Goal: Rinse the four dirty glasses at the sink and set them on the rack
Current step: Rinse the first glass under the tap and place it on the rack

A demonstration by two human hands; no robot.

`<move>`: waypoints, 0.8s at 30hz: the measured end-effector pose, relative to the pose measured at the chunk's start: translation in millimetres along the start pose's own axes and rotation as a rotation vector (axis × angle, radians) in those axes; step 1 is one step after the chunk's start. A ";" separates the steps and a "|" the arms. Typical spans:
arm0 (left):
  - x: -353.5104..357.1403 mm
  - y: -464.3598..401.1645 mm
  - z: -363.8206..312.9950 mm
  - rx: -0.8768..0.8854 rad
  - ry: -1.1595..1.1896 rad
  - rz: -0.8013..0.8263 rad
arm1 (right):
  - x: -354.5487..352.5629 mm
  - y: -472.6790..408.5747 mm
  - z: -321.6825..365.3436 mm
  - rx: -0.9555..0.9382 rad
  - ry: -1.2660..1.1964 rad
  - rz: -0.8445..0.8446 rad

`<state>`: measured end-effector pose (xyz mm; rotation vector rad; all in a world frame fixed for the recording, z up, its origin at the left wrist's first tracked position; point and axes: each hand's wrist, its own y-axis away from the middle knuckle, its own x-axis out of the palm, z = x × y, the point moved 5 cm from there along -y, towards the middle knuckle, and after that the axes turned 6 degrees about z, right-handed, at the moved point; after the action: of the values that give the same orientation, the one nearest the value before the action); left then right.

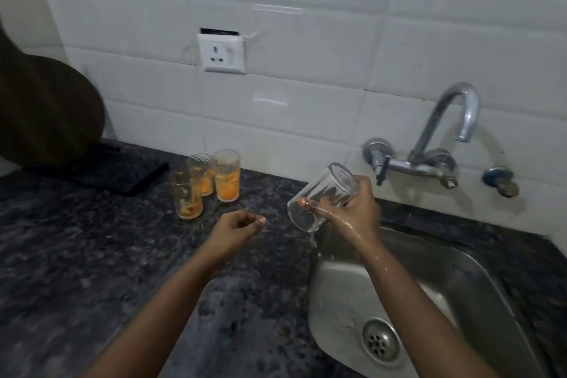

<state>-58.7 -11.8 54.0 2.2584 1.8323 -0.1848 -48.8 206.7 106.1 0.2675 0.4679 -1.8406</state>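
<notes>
My right hand grips a clear, rinsed glass tilted mouth-down over the left rim of the steel sink; water drips from its lip. My left hand hovers over the dark counter with fingers loosely curled and nothing in it. Three dirty glasses with orange residue stand together on the counter to the left: one in front, one behind, one on the right. A black rack or tray lies at the back left.
A chrome wall tap arches over the sink with no water running, and a second small tap sits to its right. A wall socket is on the white tiles. A dark wooden board leans at far left.
</notes>
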 end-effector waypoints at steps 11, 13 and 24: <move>-278.8 6.0 112.3 -0.100 -0.214 -0.523 | 251.6 -44.9 123.5 -0.057 -0.231 0.129; -321.7 11.1 140.4 -0.163 -0.321 -0.655 | 292.6 -53.9 138.2 -0.066 -0.245 0.180; -431.5 -12.0 221.6 -0.277 -0.690 -0.870 | 470.2 -98.3 179.3 -0.212 0.001 0.398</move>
<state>-151.8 -474.6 -58.3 0.9083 2.0824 -0.6893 -280.7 -250.5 92.2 0.2000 0.5625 -1.3923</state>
